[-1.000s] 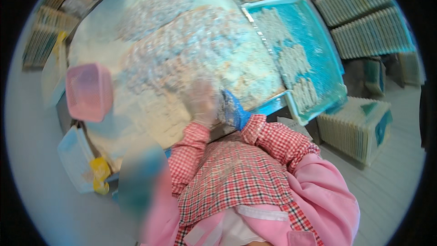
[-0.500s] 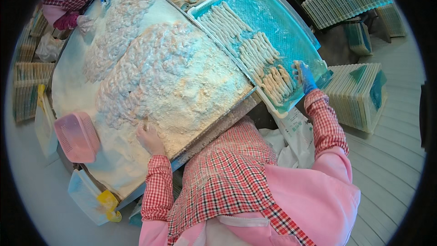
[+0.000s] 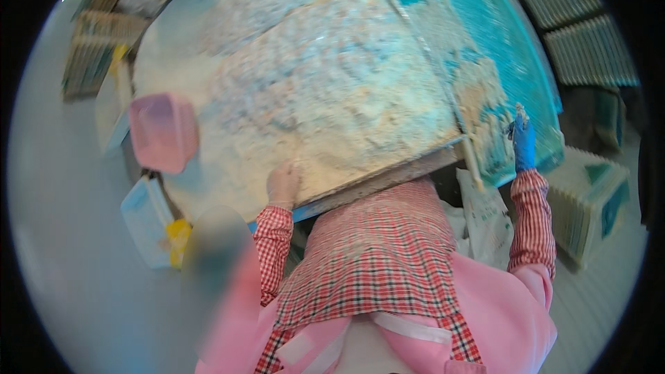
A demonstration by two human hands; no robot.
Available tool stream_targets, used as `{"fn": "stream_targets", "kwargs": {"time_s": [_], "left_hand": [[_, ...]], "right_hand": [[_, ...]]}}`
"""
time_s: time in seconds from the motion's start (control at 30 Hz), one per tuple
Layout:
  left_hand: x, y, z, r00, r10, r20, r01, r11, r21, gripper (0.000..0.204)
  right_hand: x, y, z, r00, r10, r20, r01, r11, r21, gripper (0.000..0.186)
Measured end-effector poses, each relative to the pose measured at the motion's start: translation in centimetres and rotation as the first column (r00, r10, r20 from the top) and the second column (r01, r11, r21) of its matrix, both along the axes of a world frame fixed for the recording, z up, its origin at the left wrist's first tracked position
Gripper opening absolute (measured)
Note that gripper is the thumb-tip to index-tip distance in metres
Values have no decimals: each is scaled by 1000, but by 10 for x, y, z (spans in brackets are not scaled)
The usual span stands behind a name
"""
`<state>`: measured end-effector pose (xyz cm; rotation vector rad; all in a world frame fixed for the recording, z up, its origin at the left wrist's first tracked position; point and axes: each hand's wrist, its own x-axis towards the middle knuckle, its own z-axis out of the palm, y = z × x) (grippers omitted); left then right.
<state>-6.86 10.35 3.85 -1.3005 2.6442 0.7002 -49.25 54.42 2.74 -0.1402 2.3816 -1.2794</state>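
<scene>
A broad heap of white flour [image 3: 374, 131] covers the work table, with a mound of pale, flour-coated strips [image 3: 291, 69] in it. At the near edge of the flour is my left hand [image 3: 282, 184] in a whitish glove; its fingers blur into the flour, so their grip is hidden. My right hand [image 3: 523, 142], in a blue glove, is over the right side of a teal tray [image 3: 509, 34]. Its floury fingers point away from me, thumb apart, and nothing shows in them. Rows of floured strips [image 3: 478, 86] lie along the tray's left side.
A pink basket [image 3: 163, 131] stands on the table's left edge. Below it hangs a pale blue container [image 3: 147, 221] with a yellow patch. Stacked trays [image 3: 585, 201] stand at the right, more [image 3: 589, 48] at the far right. A white sack [image 3: 485, 218] is under the tray.
The view has turned and shifted, so the table sits higher and further right. My right hand has drawn slightly back along the tray. The co-worker's blue-gloved hand has left view.
</scene>
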Motion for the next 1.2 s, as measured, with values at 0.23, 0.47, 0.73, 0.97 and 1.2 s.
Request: {"fn": "stream_targets", "kwargs": {"time_s": [0.23, 0.47, 0.73, 0.97, 1.2], "left_hand": [[-6, -2, 4, 991, -81, -102, 55, 970, -239, 31], [4, -9, -14, 905, 8, -426, -25, 999, -35, 42], [-20, 39, -7, 949, -32, -314, 16, 998, -54, 39], [-4, 5, -12, 870, 228, -437, -324, 932, -160, 30], [19, -30, -27, 861, 357, -364, -364, 930, 51, 28]], "right_hand": [[164, -249, 32, 751, 507, -423, -631, 739, -235, 36], [272, -301, 16, 434, 873, -222, -882, 462, 92, 34], [267, -315, -21, 709, 508, 490, -399, 861, -314, 29], [259, -310, 0, 648, 369, 667, 74, 840, -537, 30], [252, -307, 26, 622, 428, 656, 58, 810, -584, 34]]}}
